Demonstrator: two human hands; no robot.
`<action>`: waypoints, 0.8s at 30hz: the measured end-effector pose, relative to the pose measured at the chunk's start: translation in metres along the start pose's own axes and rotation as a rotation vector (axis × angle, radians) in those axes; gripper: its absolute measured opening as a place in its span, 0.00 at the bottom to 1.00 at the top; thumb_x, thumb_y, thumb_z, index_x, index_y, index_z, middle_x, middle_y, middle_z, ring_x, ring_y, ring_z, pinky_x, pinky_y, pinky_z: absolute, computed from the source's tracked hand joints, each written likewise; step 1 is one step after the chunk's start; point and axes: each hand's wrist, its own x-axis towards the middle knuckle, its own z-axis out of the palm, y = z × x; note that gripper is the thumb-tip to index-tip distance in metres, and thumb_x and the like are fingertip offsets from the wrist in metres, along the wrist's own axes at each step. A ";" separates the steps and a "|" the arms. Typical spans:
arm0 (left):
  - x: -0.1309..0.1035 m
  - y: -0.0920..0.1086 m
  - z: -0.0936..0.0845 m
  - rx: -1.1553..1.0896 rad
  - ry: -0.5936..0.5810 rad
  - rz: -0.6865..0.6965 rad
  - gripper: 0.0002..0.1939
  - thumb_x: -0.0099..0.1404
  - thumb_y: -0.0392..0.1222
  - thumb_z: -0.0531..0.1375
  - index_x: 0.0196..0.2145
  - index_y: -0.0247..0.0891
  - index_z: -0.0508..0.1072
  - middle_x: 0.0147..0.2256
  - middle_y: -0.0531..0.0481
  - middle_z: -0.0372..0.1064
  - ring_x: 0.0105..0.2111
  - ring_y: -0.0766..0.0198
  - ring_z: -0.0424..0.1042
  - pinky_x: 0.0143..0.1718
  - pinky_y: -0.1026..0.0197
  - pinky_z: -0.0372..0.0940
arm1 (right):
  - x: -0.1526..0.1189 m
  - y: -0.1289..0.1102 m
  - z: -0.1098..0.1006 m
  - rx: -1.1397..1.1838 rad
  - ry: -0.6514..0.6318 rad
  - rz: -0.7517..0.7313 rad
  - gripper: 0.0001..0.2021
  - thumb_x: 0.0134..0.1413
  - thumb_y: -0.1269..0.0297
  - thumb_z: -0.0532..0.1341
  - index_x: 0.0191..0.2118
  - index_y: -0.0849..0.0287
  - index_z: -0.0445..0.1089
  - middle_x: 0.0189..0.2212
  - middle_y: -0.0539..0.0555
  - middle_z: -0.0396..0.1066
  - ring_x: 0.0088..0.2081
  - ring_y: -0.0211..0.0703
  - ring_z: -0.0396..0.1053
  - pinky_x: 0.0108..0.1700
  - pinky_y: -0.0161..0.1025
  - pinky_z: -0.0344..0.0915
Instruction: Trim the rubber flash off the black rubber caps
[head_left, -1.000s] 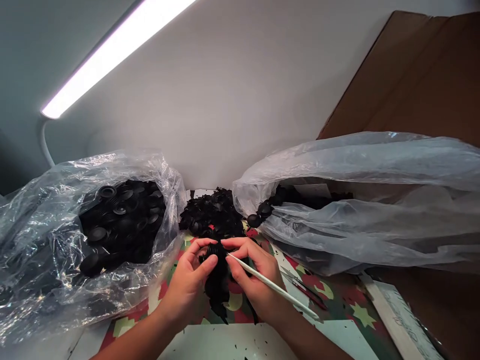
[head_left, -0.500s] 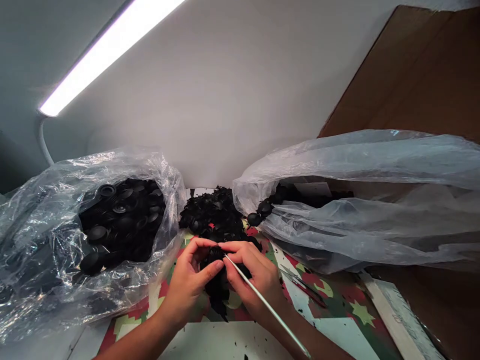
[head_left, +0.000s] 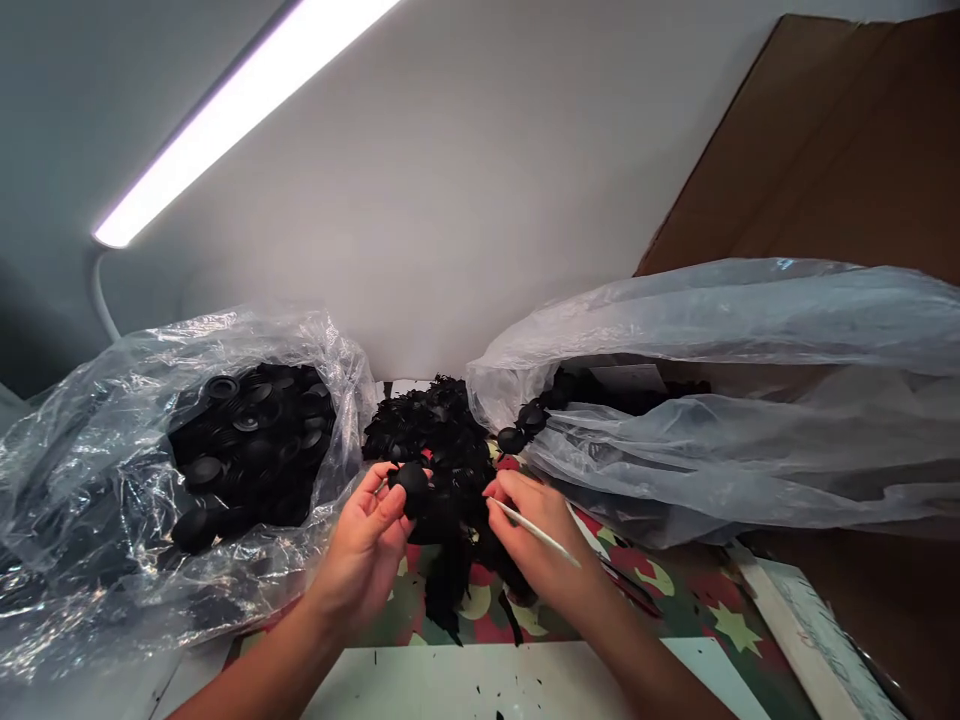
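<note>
My left hand [head_left: 375, 535] is closed on a black round rubber part [head_left: 410, 484], its domed face turned up between thumb and fingers. To its right, my right hand [head_left: 536, 525] pinches a thin white stick [head_left: 541, 535], apart from the round part. The stick's handle slants down to the right, and its tip is too small to make out. Behind and below both hands spreads a heap of black rubber scraps [head_left: 431, 420]. A clear plastic bag [head_left: 97, 500] on the left holds many similar black round parts [head_left: 255, 430].
On the right lies another plastic bag [head_left: 720, 440] with black parts [head_left: 512, 440] at its mouth, before a cardboard box [head_left: 832, 150]. A dark slim tool [head_left: 634, 588] rests on the patterned cover [head_left: 694, 600]. White paper [head_left: 450, 680] lies in front; a lamp [head_left: 247, 120] shines above.
My hands have moved apart. The left has turned, bringing the round part's domed face into view, while the right has drawn the stick away to the right.
</note>
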 end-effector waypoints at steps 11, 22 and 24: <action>-0.006 0.019 0.006 -0.044 0.035 0.012 0.31 0.49 0.46 0.79 0.50 0.43 0.77 0.39 0.47 0.81 0.36 0.64 0.80 0.40 0.64 0.76 | 0.005 0.001 -0.020 0.034 -0.247 0.169 0.10 0.55 0.72 0.54 0.24 0.55 0.57 0.28 0.49 0.69 0.32 0.42 0.67 0.34 0.37 0.58; -0.008 0.001 -0.003 0.512 -0.008 0.249 0.17 0.54 0.46 0.76 0.36 0.40 0.76 0.42 0.45 0.80 0.44 0.55 0.77 0.46 0.59 0.70 | -0.003 -0.018 -0.004 0.681 -0.127 0.095 0.28 0.64 0.34 0.52 0.52 0.52 0.71 0.48 0.58 0.78 0.51 0.54 0.74 0.51 0.48 0.68; -0.008 -0.001 -0.004 0.564 -0.022 0.315 0.16 0.54 0.46 0.75 0.35 0.40 0.76 0.43 0.44 0.80 0.44 0.54 0.76 0.46 0.57 0.70 | -0.006 -0.029 0.004 0.766 -0.199 0.126 0.30 0.55 0.34 0.63 0.55 0.50 0.68 0.55 0.58 0.74 0.57 0.56 0.71 0.54 0.48 0.68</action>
